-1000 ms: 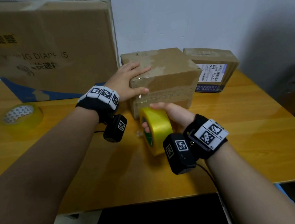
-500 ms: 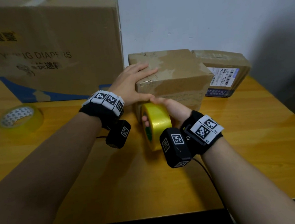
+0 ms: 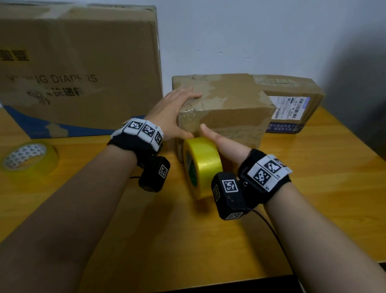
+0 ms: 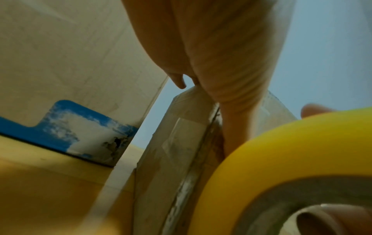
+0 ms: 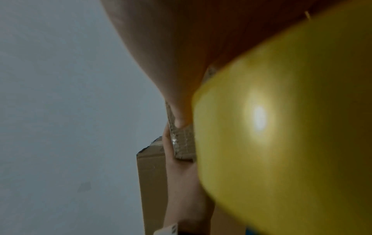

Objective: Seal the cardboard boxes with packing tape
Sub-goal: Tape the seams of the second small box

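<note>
A small worn cardboard box (image 3: 226,110) stands at the middle back of the table. My left hand (image 3: 174,108) lies on its top left corner with straight fingers, and the thumb runs down the front corner (image 4: 237,127). My right hand (image 3: 224,143) grips a yellow roll of packing tape (image 3: 204,166) held on edge against the box's front face, thumb on top of the roll. Fingers show inside the core in the left wrist view (image 4: 332,221). The roll (image 5: 292,143) fills most of the right wrist view. Any free tape end is hidden.
A large diaper carton (image 3: 64,71) stands upright at the back left, close to the small box. A flatter box with a shipping label (image 3: 293,104) sits behind at the right. A second tape roll (image 3: 28,158) lies flat at the left. The wooden table (image 3: 330,181) ends near me.
My right hand has carried the yellow roll forward and up against the box's front face. The left hand has stayed on the box's top left corner.
</note>
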